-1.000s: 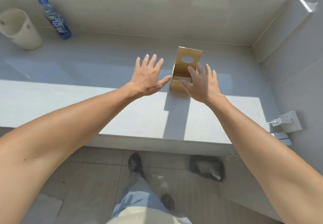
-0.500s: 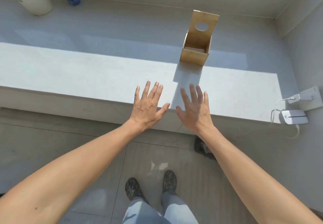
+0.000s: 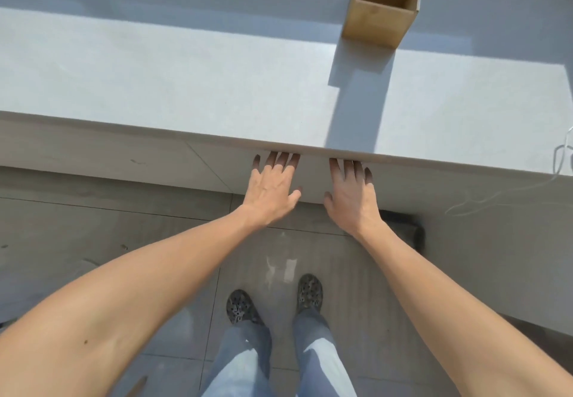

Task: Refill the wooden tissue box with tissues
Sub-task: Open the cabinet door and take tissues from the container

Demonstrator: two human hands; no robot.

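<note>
View from above, looking down at one person's two bare forearms reaching forward. Both hands are empty, palms down and fingers spread flat. The left hand and the right hand sit side by side in the middle of the frame, close together but apart, just below the front edge of a pale grey ledge. The fingertips of both hands fall in the shadow under that edge; whether they touch the wall beneath cannot be told.

One wooden tissue box stands on the ledge at the upper right of the frame, well apart from both hands. Its top is cut off by the frame, and its open interior looks empty. It casts a long dark shadow toward the ledge's front edge.

At the far right edge, one thin white cable hangs over the ledge. One dark object lies on the floor behind the right forearm, partly hidden. At the bottom centre, two patterned shoes and light blue trouser legs stand on grey floor tiles.
</note>
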